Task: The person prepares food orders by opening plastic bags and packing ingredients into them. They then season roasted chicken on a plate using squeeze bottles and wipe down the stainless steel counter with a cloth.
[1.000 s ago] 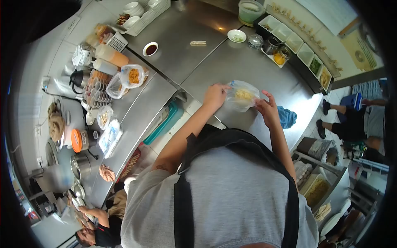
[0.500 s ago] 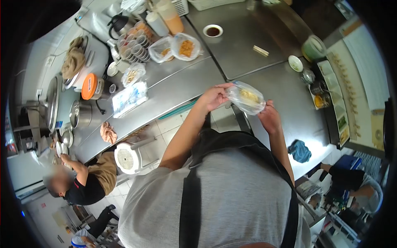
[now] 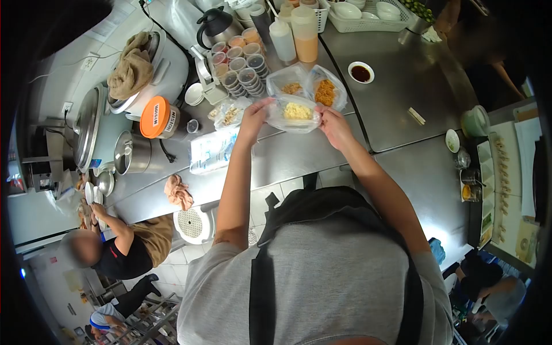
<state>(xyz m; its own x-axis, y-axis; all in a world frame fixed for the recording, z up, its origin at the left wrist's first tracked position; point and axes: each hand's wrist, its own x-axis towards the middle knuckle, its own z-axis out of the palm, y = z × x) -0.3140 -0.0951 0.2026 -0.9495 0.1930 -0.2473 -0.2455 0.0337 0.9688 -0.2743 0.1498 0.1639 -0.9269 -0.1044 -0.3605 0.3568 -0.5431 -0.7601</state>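
A clear plastic bag with pale yellow shredded food [image 3: 297, 112] is held out between both hands above the steel counter [image 3: 276, 164]. My left hand [image 3: 255, 118] grips the bag's left edge, fingers closed. On the right edge, the fingers of my right hand [image 3: 333, 125] are closed on the plastic. Just beyond it sit an open bag of orange food [image 3: 325, 93] and another bag with a little orange food [image 3: 291, 88]. A small bag of pale pieces [image 3: 230, 113] lies left of my left hand, above a blue-and-white plastic package [image 3: 210, 153].
Stacked lidded cups [image 3: 241, 69], squeeze bottles [image 3: 305, 34] and an orange-lidded tub [image 3: 159, 117] stand to the left and back. A sauce bowl [image 3: 361, 73] is behind right. A co-worker [image 3: 123, 250] is at lower left; a white stool [image 3: 194, 224] stands below the counter.
The view has turned left. Both hands have carried the bag of yellow food from the right counter to the left one, beside the bags of orange food.
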